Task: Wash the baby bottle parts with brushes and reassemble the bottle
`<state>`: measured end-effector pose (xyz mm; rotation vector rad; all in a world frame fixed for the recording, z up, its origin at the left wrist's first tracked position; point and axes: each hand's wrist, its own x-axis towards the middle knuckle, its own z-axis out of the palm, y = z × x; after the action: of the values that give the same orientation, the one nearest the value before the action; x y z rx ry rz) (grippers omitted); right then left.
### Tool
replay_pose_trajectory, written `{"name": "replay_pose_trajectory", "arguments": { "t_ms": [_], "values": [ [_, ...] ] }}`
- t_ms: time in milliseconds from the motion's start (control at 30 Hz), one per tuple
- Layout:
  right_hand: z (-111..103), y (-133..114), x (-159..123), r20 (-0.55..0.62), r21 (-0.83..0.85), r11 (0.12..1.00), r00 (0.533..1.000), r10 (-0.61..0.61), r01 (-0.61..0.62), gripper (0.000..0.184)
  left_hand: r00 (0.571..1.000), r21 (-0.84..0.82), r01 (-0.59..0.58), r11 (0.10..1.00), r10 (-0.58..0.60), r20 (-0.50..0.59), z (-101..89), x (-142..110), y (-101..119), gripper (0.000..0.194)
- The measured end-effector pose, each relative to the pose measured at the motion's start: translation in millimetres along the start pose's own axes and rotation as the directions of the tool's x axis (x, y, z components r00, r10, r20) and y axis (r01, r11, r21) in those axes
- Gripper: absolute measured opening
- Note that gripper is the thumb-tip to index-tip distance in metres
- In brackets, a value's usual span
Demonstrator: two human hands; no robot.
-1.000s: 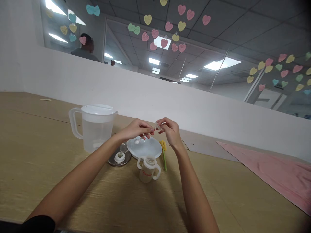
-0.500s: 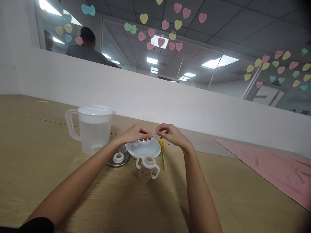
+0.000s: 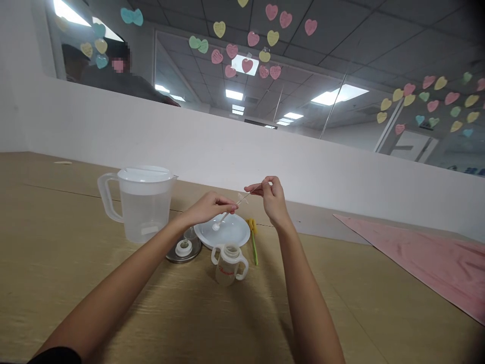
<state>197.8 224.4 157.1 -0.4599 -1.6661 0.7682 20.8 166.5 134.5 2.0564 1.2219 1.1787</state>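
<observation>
My left hand (image 3: 209, 206) and my right hand (image 3: 270, 195) are raised over a white plate (image 3: 231, 233) and pinch the two ends of a thin clear straw (image 3: 238, 202) that ends in a small white ball over the plate. The straw slants up from left to right. A small handled baby cup (image 3: 229, 263) without its lid stands just in front of the plate. A round metal dish (image 3: 186, 251) with a white ring part in it lies left of the cup.
A clear plastic pitcher (image 3: 142, 203) with a lid stands at the left on the wooden table (image 3: 113, 303). A yellow-headed green brush (image 3: 253, 240) lies right of the plate. A pink cloth (image 3: 417, 263) covers the right side. A person stands behind the low white wall.
My right hand rose and pulled right, so the straw now slants more steeply, and its white ball end has come over the plate. The view dipped slightly.
</observation>
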Motion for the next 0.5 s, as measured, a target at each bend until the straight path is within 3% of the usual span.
{"name": "replay_pose_trajectory", "arguments": {
  "t_ms": [133, 500],
  "values": [
    [2, -1, 3, -0.072, 0.105, 0.994, 0.997, 0.002, 0.006, 0.024, 1.000, 0.013, 0.026, 1.000, -0.026, -0.003, -0.8, -2, 7, 0.032],
    [-9, -9, 7, -0.208, 0.165, 0.986, 0.978, 0.005, 0.029, 0.024, 1.000, -0.014, 0.003, 1.000, -0.003, 0.015, 3.6, -1, 3, 0.039]
  ]
}}
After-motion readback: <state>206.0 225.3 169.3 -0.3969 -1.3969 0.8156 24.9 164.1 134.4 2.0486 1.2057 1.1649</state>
